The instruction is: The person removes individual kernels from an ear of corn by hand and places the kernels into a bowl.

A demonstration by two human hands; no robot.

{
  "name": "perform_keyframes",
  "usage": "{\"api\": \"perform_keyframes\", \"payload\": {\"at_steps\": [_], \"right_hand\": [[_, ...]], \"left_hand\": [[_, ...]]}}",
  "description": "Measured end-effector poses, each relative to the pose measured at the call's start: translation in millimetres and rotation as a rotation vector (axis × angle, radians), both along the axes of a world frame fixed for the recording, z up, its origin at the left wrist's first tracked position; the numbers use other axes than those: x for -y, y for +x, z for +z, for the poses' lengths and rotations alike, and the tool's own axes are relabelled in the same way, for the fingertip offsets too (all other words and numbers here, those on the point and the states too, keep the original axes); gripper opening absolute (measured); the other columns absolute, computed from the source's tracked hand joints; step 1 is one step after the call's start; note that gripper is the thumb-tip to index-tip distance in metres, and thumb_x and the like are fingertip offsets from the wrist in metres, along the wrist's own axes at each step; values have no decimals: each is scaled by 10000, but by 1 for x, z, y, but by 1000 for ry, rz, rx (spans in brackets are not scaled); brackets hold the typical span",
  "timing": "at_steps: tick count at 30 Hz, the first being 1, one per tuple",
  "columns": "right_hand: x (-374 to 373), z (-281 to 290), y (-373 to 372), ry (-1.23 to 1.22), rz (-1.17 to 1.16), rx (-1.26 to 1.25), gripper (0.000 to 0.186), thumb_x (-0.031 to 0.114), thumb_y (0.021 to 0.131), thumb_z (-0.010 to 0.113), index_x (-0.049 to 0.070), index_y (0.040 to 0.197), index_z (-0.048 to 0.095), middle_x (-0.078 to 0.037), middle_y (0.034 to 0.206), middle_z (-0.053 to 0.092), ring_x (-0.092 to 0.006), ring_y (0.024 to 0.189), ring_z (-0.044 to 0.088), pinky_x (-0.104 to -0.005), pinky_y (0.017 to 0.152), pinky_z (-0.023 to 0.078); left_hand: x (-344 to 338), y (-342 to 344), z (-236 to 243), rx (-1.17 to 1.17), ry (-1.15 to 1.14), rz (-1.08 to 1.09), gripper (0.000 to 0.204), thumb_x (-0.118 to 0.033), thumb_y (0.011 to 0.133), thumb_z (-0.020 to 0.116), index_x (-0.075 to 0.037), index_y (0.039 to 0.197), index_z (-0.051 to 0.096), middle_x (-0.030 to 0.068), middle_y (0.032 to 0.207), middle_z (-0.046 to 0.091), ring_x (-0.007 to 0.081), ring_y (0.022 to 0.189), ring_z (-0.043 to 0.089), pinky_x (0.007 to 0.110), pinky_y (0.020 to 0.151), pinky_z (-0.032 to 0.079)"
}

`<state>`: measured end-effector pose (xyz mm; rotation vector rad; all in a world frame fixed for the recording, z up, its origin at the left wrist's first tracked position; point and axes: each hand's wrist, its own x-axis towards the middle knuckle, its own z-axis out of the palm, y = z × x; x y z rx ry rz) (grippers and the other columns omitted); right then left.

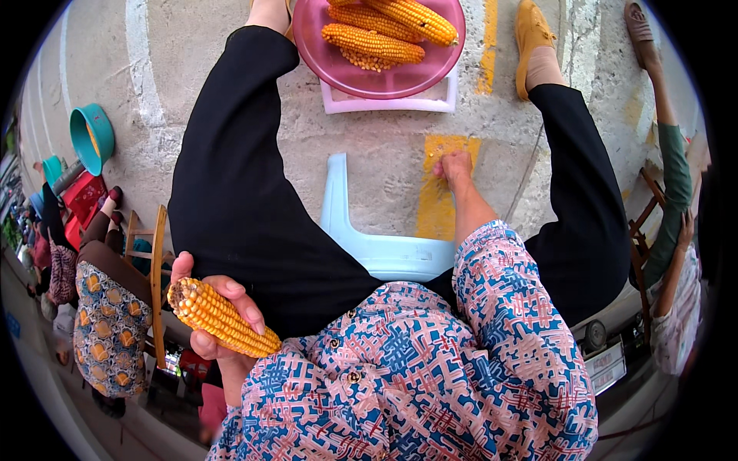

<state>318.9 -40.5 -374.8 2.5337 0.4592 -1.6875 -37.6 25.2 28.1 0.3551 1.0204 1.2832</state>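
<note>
Head: curled hands (455, 164), corncob (223, 319) in left (238, 296)

An outdoor paved lot or street, it seems; the ground (369, 142) is concrete, marked with white lines (142, 61) and yellow lines (436, 203); wooden chairs (159, 284) stand directly on it at both sides, with people (111, 330) on or beside them; a wheel (594, 335), apparently a vehicle's, shows at lower right; a tub (97, 146) and a basin (309, 61) of cobs (373, 44) sit in daylight.
</note>
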Motion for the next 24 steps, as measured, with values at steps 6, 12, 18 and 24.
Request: {"api": "perform_keyframes", "payload": {"at_steps": [6,12,18,24], "right_hand": [[-15,5,-28,-117,-169,62,87,-54,790,613,-6,727,575,-120,620,605,-220,445,600,-306,344,456],[-17,-19,-43,-120,-403,284,84,44,770,668,-29,757,629,-161,700,654,-264,553,671,-374,448,524],[-39,-2,-43,-92,-15,-99,104,108,739,617,23,679,622,-109,679,646,-215,504,599,-357,448,465],[-139,99,-93,167,-19,-820,51,94,769,613,65,736,587,-31,630,572,-75,461,470,-215,397,333]], "left_hand": [[0,2,0,14,-11,32,786,-168,867,636,-28,1442,119,355,1118,521,377,786,669,405,638,601],[0,6,4,-16,-30,56,795,-177,867,637,-31,1442,107,350,1107,525,375,789,667,415,637,602],[-3,9,3,-68,-36,41,810,-202,855,658,-22,1443,131,343,1090,533,343,759,665,381,585,599],[-1,16,-3,-106,12,41,801,-243,835,680,9,1420,196,321,1081,552,306,763,669,344,568,595]]}}
